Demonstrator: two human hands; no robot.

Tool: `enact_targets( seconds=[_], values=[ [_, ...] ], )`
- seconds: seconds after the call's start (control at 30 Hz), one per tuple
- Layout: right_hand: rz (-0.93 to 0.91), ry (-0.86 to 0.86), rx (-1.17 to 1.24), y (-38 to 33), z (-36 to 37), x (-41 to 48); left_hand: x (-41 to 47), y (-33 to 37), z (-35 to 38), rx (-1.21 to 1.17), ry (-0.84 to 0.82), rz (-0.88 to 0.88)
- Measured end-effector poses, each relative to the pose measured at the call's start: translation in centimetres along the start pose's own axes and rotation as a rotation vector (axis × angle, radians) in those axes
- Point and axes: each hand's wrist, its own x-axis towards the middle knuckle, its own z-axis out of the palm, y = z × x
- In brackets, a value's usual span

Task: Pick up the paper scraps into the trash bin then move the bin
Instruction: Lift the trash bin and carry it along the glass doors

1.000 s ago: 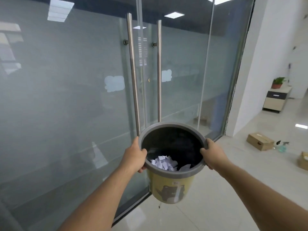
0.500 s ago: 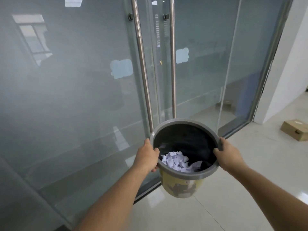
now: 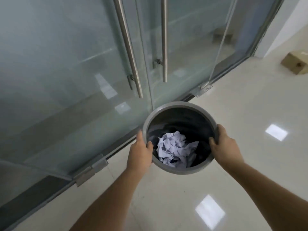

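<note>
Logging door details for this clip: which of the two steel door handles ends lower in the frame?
The left handle: its bottom tip comes closer to the trash bin held in both hands, while the right handle stops higher up.

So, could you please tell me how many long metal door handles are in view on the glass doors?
2. One handle slants down the left glass door; the other handle hangs on the right door, just past the seam. Both tops are cut off by the frame.

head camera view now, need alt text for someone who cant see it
Two bare hands, left hand and right hand, grip opposite sides of the grey rim of a round trash bin with crumpled paper scraps inside. It is beside glass doors with long metal handles, over a glossy tiled floor; a cardboard box lies far right.
</note>
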Motion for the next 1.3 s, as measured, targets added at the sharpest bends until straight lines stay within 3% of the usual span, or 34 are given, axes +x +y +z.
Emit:
enact_targets(
  seconds=[0.27,0.43,0.57,0.83,1.3],
  values=[
    [0.158,-0.161,-0.035,14.7,21.3,-3.4,1.5,-19.7,16.8,0.075,-0.055,-0.062],
    [0.227,-0.191,-0.091,22.8,33.9,-4.3,3.6,-31.1,26.6,0.093,-0.107,-0.102],
    [0.223,-0.159,-0.098,27.5,40.9,-4.2,5.8,-36.4,32.0,0.073,-0.114,-0.102],
    [0.201,-0.081,-0.069,31.8,46.1,-3.0,8.8,-40.1,37.0,0.064,-0.092,-0.034],
    [0.163,-0.135,-0.005,34.0,48.2,-3.2,8.8,-42.6,39.7,0.087,-0.055,-0.024]
  ],
)
